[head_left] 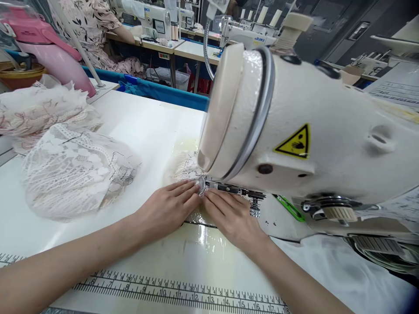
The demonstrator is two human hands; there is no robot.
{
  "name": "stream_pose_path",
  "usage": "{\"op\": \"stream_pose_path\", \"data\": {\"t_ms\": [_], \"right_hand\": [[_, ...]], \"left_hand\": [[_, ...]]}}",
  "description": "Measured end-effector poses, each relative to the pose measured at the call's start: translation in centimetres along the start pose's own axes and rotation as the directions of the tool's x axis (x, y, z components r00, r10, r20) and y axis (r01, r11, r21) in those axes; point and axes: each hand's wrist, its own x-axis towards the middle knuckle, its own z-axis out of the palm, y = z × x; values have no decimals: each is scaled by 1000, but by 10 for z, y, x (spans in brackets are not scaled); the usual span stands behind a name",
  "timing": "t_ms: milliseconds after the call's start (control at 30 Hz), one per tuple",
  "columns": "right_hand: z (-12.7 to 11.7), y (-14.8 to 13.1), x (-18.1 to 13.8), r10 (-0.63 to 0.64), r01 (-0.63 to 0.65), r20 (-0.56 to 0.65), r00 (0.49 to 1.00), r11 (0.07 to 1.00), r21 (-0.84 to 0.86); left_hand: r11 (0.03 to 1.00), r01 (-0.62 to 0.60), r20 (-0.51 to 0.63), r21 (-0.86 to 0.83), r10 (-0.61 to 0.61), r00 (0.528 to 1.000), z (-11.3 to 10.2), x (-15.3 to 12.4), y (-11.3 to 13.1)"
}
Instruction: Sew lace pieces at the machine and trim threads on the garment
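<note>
A small piece of white lace fabric (188, 168) lies on the machine bed, partly under the head of a sewing machine (294, 117). My left hand (166, 205) rests on the near edge of this lace, fingers together and tips holding it down close to the presser foot area. From the other side, my right hand (232, 216) has its fingertips closed on the same edge, right beside my left fingertips. Both thumbs are hidden beneath the hands. The needle is concealed behind the machine head.
White lace pieces with loose dark threads (75, 170) lie at left, near a pink container (49, 56). Green thread snips (290, 208) rest right of my hands. A printed ruler (183, 292) runs along the table front. Another person (88, 30) sits beyond, near other machines.
</note>
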Motion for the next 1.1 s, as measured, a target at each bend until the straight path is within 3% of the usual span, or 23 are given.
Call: {"op": "stream_pose_path", "data": {"t_ms": [200, 533, 833, 1100], "right_hand": [[6, -4, 5, 65, -65, -6, 998, 997, 44], [6, -5, 11, 52, -50, -11, 999, 994, 98], [-9, -10, 9, 59, -58, -4, 998, 980, 193], [-10, -11, 6, 72, -82, 47, 996, 962, 260]], "left_hand": [[999, 34, -60, -14, -35, 998, -2, 0, 0], [989, 114, -72, -90, -120, 990, -5, 2, -1], [998, -40, 34, -50, 42, 999, -2, -3, -9], [998, -60, 68, -36, 62, 996, -2, -6, -11]]}}
